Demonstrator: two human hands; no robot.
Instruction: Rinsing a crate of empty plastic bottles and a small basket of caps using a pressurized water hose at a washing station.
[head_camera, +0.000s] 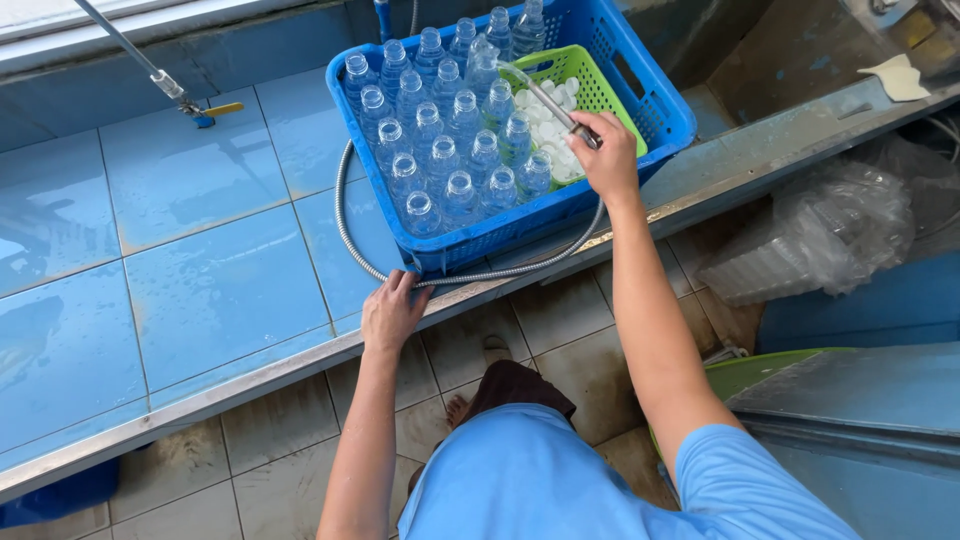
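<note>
A blue plastic crate (655, 110) sits on the wet blue-tiled counter (200, 260), packed with several clear uncapped bottles (450, 150). A small green basket (600, 90) of white caps sits in the crate's right side. My right hand (608, 155) grips a metal spray nozzle (555, 105) over the crate, its tip aimed at the bottles. A flexible metal hose (345, 215) loops from it around the crate's front. My left hand (392, 312) rests on the counter's metal edge, touching the crate's front corner and the hose.
A metal pipe with a yellow-handled valve (195, 105) runs at the back left. Clear plastic bags of bottles (810, 240) lie under the counter's right end. A green bin (745, 370) and a blue-grey metal surface (860, 390) stand at my right. The tiled floor (280, 440) is wet.
</note>
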